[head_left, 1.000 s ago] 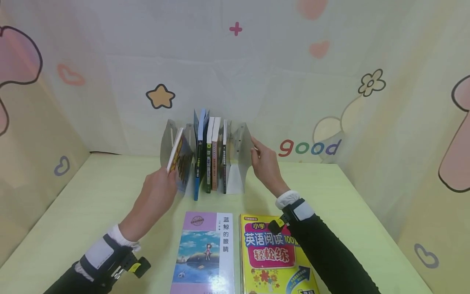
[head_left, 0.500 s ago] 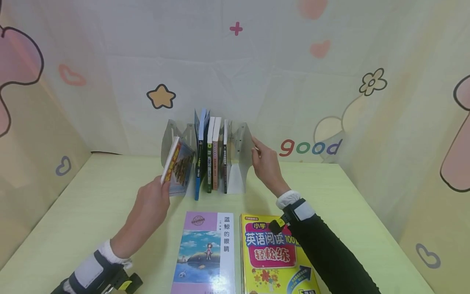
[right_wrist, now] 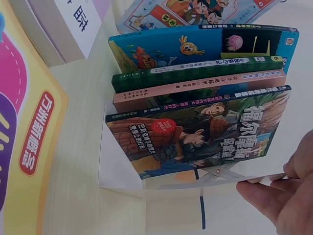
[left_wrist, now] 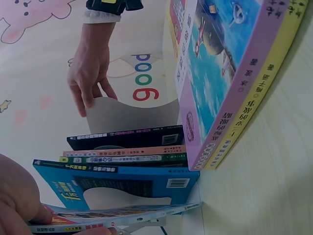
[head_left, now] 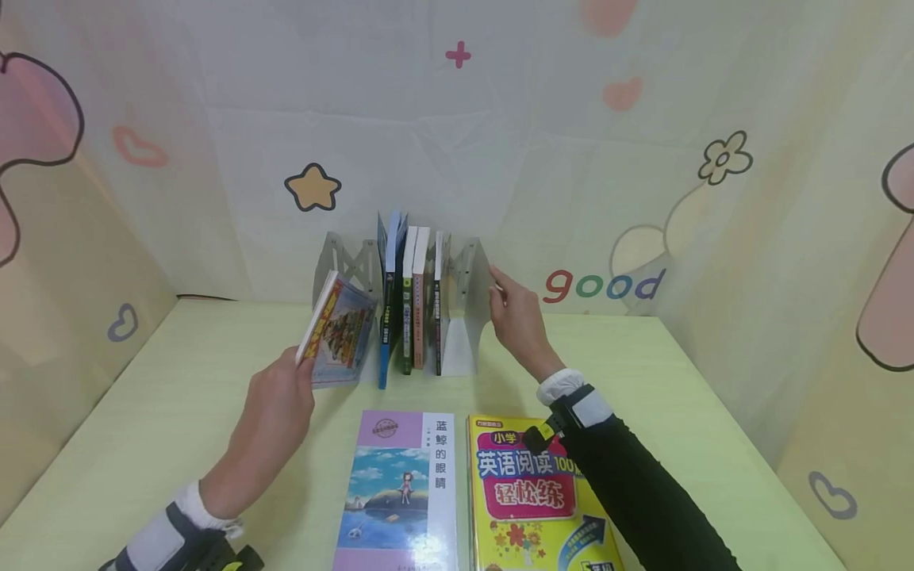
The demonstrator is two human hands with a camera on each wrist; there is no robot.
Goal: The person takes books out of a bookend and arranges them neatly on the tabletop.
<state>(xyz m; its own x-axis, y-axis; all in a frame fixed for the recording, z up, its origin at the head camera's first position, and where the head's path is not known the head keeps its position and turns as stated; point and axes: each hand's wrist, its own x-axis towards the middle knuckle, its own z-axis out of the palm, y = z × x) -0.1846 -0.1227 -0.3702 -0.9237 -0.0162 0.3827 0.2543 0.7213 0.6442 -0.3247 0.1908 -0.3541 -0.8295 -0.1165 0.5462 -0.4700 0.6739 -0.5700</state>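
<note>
My left hand grips a thin book with a colourful cover by its upper spine end. That book leans toward me at the left end of a grey metal book rack. With thumb and fingers, my right hand pinches the edge of the rack's right end plate. Between the plates several books stand upright: a blue book, a green book, a pink book and a dark detective book. In the left wrist view, the held book stands apart from the blue one.
In front of the rack lies a purple-and-white book on top of a yellow-spined book. A yellow English workbook lies to its right, partly under my right forearm. A printed curtain hangs behind the pale table.
My left hand has moved toward me and to the left, drawing the thin book along and tilting it further. The right hand stays on the end plate.
</note>
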